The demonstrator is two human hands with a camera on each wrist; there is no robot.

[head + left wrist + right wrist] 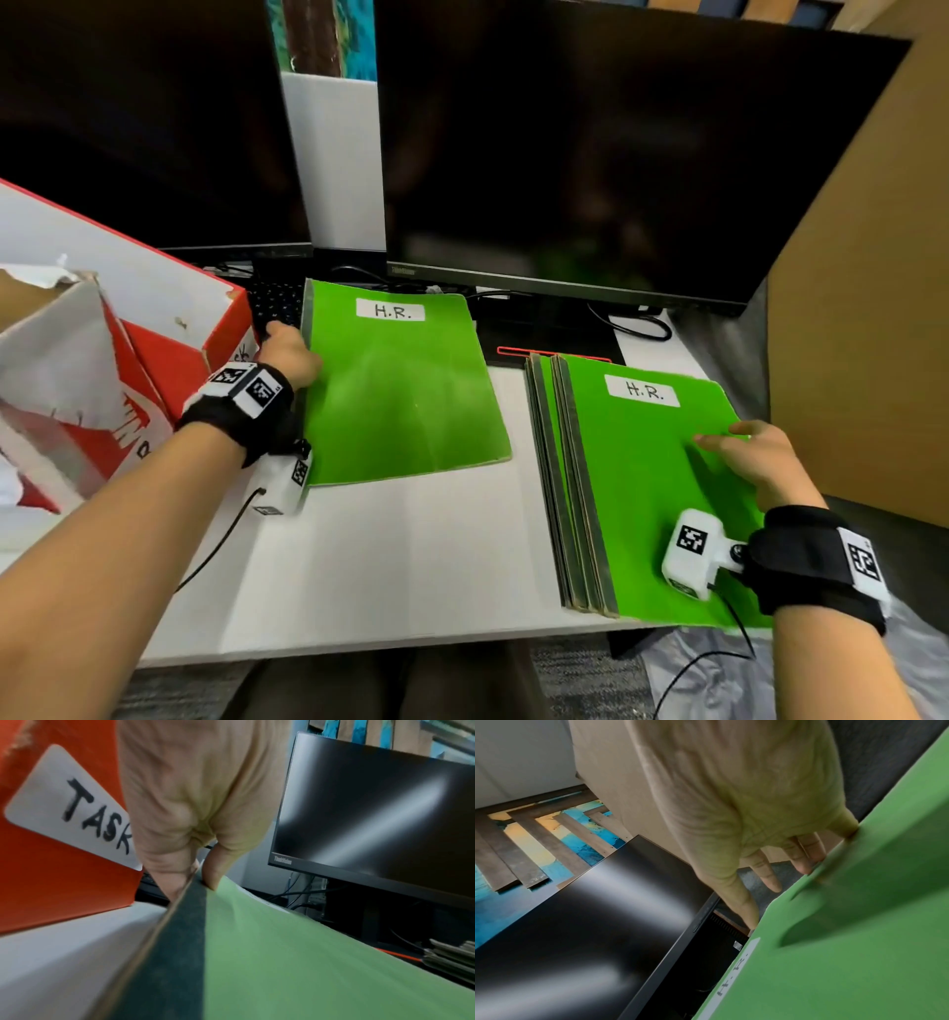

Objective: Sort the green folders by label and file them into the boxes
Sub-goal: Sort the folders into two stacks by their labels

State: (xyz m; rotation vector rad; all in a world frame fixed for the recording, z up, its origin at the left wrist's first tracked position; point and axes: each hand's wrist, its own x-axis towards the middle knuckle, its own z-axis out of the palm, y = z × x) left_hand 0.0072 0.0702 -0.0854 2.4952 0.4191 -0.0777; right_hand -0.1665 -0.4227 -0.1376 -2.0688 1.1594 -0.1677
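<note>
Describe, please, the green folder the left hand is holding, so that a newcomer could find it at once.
Start at the red and white box on the desk's left side. Just right of it, before the right-hand monitor, lies a single green folder labelled H.R., its spine edge pinched by the left hand. Unlike the other H.R. folder, it lies alone, not atop a stack.

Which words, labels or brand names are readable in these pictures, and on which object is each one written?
"H.R." on the white label of the left folder, held by the left hand.
"H.R." on the label of the right stack's top folder.
"TASK" on the label of the red box; the hand may hide further letters.
"ThinkVision" on the monitor bezel, blurred.
Red print on the box side: unreadable.
</note>
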